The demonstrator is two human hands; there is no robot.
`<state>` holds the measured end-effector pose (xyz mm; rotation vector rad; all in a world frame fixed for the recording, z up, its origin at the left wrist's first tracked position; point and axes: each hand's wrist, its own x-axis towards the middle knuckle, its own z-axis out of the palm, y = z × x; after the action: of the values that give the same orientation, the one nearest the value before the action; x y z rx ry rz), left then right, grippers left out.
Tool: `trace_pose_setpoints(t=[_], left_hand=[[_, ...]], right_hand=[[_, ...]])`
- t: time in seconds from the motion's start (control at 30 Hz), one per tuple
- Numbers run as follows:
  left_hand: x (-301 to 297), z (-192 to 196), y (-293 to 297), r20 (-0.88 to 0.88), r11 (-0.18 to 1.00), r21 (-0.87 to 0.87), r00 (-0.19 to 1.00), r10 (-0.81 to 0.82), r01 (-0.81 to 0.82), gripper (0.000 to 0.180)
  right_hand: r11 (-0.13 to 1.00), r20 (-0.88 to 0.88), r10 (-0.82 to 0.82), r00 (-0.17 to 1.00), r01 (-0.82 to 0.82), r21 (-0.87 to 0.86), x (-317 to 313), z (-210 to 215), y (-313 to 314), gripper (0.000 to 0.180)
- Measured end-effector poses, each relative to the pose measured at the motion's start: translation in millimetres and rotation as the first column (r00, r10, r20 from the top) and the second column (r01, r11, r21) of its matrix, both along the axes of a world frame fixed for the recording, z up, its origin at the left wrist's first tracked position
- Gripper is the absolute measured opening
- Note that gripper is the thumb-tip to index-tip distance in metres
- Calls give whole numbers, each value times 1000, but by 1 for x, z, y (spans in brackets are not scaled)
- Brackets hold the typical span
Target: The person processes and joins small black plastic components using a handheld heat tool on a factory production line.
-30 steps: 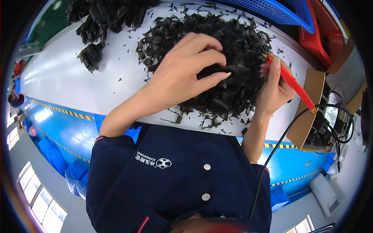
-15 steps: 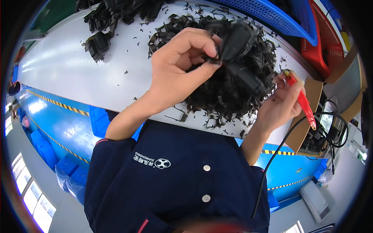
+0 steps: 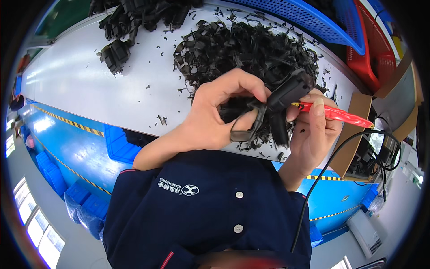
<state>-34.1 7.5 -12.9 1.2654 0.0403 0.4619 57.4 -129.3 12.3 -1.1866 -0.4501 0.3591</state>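
Observation:
My left hand (image 3: 215, 112) holds a black moulded plastic part (image 3: 273, 107) with thin strips hanging from it, lifted close in front of my chest. My right hand (image 3: 313, 130) grips a red-handled cutting tool (image 3: 336, 114) whose tip meets the part. Behind the hands a big heap of black plastic trimmings (image 3: 242, 49) lies on the white table (image 3: 89, 85). A smaller group of black parts (image 3: 130, 22) sits at the table's far left.
A blue perforated crate (image 3: 309, 18) and a red crate (image 3: 371, 49) stand at the back right. A cardboard box (image 3: 358, 134) with cables sits at the right edge. Blue bins (image 3: 121, 143) are under the table. A black cable (image 3: 322, 179) runs down past my right arm.
My left hand has lifted a black part out of the heap and brought it toward me. My right hand has moved the red tool in against the part.

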Motion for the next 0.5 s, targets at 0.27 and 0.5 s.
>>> trace_pose_setpoints(t=[0.27, 0.5], left_hand=[[-4, 27, 36, -27, 677, 718, 965, 261, -163, 42], [6, 5, 5, 56, 790, 597, 989, 134, -141, 30]], right_hand=[[995, -70, 50, 996, -56, -88, 5, -7, 3, 15], [996, -129, -6, 992, -5, -84, -4, -9, 9, 15]])
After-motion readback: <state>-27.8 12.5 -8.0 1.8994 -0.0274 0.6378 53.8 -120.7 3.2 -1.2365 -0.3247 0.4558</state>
